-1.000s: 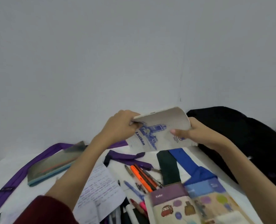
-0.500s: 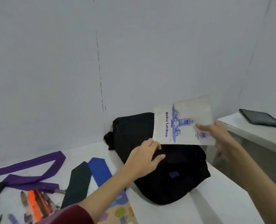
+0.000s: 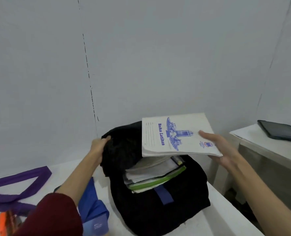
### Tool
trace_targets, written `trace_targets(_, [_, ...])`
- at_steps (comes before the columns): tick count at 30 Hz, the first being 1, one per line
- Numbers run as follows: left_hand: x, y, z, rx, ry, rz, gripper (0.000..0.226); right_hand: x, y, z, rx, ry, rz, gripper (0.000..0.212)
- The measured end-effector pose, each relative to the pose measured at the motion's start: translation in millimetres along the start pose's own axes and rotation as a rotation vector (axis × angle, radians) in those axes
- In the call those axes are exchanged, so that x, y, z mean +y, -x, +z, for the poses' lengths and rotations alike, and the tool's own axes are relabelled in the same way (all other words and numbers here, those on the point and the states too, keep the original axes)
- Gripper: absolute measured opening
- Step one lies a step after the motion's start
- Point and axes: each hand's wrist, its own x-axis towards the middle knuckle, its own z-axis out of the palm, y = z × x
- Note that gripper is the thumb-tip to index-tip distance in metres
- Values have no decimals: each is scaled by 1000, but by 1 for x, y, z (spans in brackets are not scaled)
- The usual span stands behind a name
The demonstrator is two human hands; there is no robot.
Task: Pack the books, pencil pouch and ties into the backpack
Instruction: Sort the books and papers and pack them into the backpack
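The white surface (image 3: 226,210) carries my black backpack (image 3: 158,210), open, books (image 3: 151,174) stacked inside. My left hand (image 3: 98,149) has its grip closed on the flap; my right hand (image 3: 224,150) grips the exercise book (image 3: 175,135) above the opening. Purple tie (image 3: 18,179) lies left.

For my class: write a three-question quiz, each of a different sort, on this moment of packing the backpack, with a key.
1. True or false: the backpack lies open with books already inside.
2. Which hand holds the exercise book above the opening?
A. left hand
B. right hand
C. both
3. Fill in: the left hand grips the backpack's ____.

Key
1. True: a stack shows in the opening.
2. B: thumb on the cover, fingers beneath.
3. Flap: it pulls the top flap back. The purple tie and blue tie lie unpacked on the table.
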Motion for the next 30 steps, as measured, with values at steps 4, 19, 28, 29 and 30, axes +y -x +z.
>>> trace_targets(4, [66,-17,-4,116,-20,95,13,-2,-13,-6,-114,166,101,37])
trace_targets(19, [146,22,99,136,-1012,932,45,126,-94,79,176,-260,112,27])
trace_targets(28, [153,22,95,188,-1126,1041,34,125,-73,89,-57,953,-115,43])
trace_targets(29, [154,21,95,189,-1126,1042,34,123,-74,86,-2,1140,-330,34])
trace_targets(30, [153,20,95,189,-1124,1043,34,124,-76,84,-5,1321,-496,23])
